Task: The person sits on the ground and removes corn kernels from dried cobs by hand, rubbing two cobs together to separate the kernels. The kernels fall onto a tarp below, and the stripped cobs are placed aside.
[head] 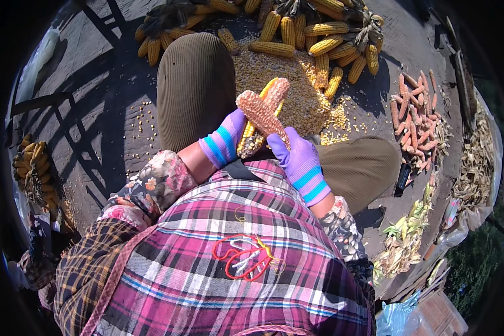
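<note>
My left hand (231,130), in a purple glove with blue bands, is closed round a partly shelled corn cob (266,109) that still bears yellow kernels along its edge. In my right hand (292,153), gloved alike, is a bare reddish corn cob (262,113), laid crosswise over the other one. Both cobs are above my lap, between my knees. Beyond them a heap of loose corn kernels (273,67) lies on the ground. Unshelled yellow corn ears (327,44), some tied in bunches by their husks, lie along the far side of the heap.
Bare cobs (418,117) are piled at the right, near a small black object (402,180). Dry husks (407,239) lie at the lower right. Another bunch of corn ears (35,168) is at the far left. Scattered kernels (140,126) lie beside my left knee.
</note>
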Motion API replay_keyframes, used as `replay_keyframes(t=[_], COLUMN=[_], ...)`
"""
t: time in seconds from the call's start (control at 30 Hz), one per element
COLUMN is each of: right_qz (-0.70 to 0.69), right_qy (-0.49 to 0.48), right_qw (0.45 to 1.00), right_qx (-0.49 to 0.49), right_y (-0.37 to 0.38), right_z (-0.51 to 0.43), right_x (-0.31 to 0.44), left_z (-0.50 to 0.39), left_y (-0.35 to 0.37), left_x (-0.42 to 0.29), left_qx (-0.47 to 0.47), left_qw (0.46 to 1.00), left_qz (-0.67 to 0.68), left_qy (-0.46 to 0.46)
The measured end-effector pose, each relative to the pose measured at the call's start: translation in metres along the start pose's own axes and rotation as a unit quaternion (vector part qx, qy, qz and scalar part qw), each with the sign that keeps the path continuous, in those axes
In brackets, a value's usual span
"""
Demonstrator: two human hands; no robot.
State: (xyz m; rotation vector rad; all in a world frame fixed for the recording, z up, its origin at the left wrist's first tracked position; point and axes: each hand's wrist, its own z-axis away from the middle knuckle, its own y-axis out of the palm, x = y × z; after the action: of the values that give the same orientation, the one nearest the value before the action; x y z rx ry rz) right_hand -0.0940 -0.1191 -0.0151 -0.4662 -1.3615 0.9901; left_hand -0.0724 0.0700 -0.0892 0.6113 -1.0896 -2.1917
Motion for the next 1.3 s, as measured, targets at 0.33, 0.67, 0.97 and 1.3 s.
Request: replay_keyframes(t=[0.33, 0.67, 0.97, 1.3], right_qz=[-0.076, -0.075, -0.032, 0.012], right_qy=[0.082, -0.074, 0.025, -0.062], right_qw=[0.989, 0.991, 0.996, 0.998], right_qx=[-0.094, -0.082, -0.074, 0.025], right_y=[-0.024, -0.033, -0.038, -0.022], right_z=[-0.018, -0.007, 0.023, 0.014], right_x=[-0.038, 0.036, -0.044, -0.018], left_z=[0.001, 0.003, 0.012, 0.01], left_y=[0.013, 0.016, 0.029, 0.032], left_x=[-0.006, 0.003, -0.015, -0.012], left_qx=[0.044, 0.009, -0.004, -0.051], left_qw=[0.999, 0.998, 0.996, 0.983], left_qz=[0.002, -0.002, -0.023, -0.052], left_qy=[-0.004, 0.066, 0.083, 0.169])
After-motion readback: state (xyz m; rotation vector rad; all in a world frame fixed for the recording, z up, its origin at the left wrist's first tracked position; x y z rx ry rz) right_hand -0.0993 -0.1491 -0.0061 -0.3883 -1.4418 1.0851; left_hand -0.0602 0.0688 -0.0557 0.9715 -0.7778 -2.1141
